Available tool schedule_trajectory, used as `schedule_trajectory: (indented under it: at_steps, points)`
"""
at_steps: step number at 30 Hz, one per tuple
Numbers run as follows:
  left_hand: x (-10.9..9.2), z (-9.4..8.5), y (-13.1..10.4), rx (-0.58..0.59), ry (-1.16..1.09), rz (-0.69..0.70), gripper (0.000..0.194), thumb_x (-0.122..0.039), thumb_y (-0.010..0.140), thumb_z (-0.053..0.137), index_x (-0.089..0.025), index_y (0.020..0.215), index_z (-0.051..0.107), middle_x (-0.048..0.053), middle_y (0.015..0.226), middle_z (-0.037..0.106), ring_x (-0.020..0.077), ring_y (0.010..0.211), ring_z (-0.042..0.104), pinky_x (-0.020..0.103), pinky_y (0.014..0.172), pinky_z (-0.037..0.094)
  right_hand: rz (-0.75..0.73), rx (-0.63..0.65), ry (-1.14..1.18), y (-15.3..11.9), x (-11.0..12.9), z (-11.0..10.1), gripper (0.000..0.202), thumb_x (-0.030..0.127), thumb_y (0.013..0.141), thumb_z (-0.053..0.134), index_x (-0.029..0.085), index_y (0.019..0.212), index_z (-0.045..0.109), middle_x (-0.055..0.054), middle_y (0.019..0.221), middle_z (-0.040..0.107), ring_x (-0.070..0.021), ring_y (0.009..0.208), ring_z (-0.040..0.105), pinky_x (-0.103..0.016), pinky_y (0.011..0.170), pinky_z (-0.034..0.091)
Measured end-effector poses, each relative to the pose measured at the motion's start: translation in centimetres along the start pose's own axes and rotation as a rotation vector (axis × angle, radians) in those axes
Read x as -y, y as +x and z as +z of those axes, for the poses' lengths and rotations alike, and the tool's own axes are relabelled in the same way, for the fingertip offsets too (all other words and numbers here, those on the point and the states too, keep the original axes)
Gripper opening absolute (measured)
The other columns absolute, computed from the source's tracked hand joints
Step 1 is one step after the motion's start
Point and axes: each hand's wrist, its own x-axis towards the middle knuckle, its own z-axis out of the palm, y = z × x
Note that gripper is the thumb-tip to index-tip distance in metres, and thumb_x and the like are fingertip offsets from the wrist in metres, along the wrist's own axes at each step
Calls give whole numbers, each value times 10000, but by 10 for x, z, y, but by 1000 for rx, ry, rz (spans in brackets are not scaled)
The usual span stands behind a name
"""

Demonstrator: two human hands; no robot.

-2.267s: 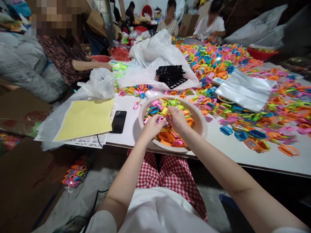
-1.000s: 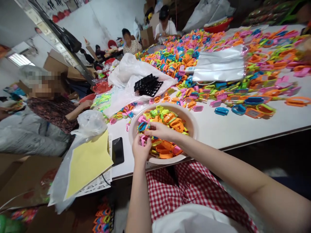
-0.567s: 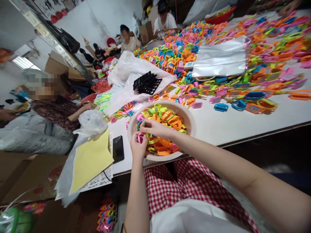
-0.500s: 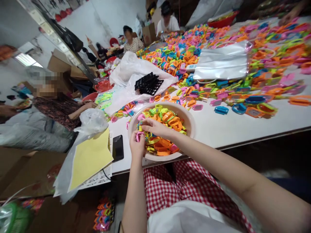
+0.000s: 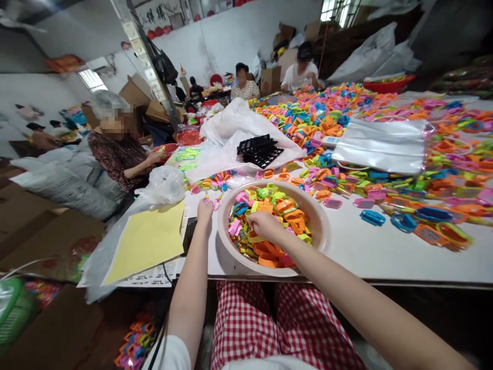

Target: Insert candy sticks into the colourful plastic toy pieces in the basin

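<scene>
My left hand [image 5: 205,211] is closed on a pink plastic toy watch [image 5: 215,204], just left of the basin and above the white table. A round pale basin [image 5: 322,226] stands in front of me, filled with toy watches [image 5: 287,207] in orange, yellow-green, pink and blue, with small yellow pieces among them. Over the left part of that heap is my right hand [image 5: 264,224], its fingers curled together. Whatever its fingertips hold is hidden.
Black plastic grids [image 5: 260,150] lie on a white plastic bag [image 5: 227,128] behind the basin. A silvery packet [image 5: 381,145] rests on many loose toy watches. Yellow paper [image 5: 148,241] and a dark phone [image 5: 189,234] lie left. A co-worker [image 5: 119,144] sits at far left.
My left hand has moved left out of the basin with the pink toy watch. My right hand has come away from it and closed over the heap. The view has shifted.
</scene>
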Motion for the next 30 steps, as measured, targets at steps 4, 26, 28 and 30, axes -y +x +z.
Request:
schedule_trajectory:
  at_steps: [4, 26, 28, 30]
  points:
    - [14, 11, 11, 21, 65, -35, 380, -172, 788, 489, -90, 1159, 517, 185, 1179, 609, 237, 1092, 574, 284, 873, 420, 12, -40, 103, -3, 0, -2, 150, 87, 628, 371, 195, 526, 350, 8, 519, 411, -131, 529, 379, -249, 527, 236]
    - [0, 50, 67, 389, 258, 154, 359, -304, 900, 352, -200, 1088, 639, 111, 1177, 641, 259, 1058, 586, 388, 924, 407, 42, -108, 78, -9, -2, 1, 201, 271, 691, 320, 226, 497, 338, 20, 425, 366, -125, 407, 386, -236, 420, 304]
    - [-3, 55, 71, 399, 251, 183, 370, -278, 899, 341, -198, 1108, 636, 111, 1179, 640, 265, 1069, 574, 401, 924, 400, 20, -74, 59, -9, -4, 2, 205, 253, 706, 322, 224, 503, 327, 23, 430, 361, -120, 407, 381, -231, 416, 303]
    - [-5, 57, 74, 380, 235, 236, 406, -233, 899, 320, -211, 1199, 592, 97, 1251, 602, 261, 1136, 529, 407, 956, 372, -20, -59, 25, -10, -7, 3, 212, 226, 724, 316, 221, 511, 320, 24, 438, 361, -116, 408, 379, -226, 414, 304]
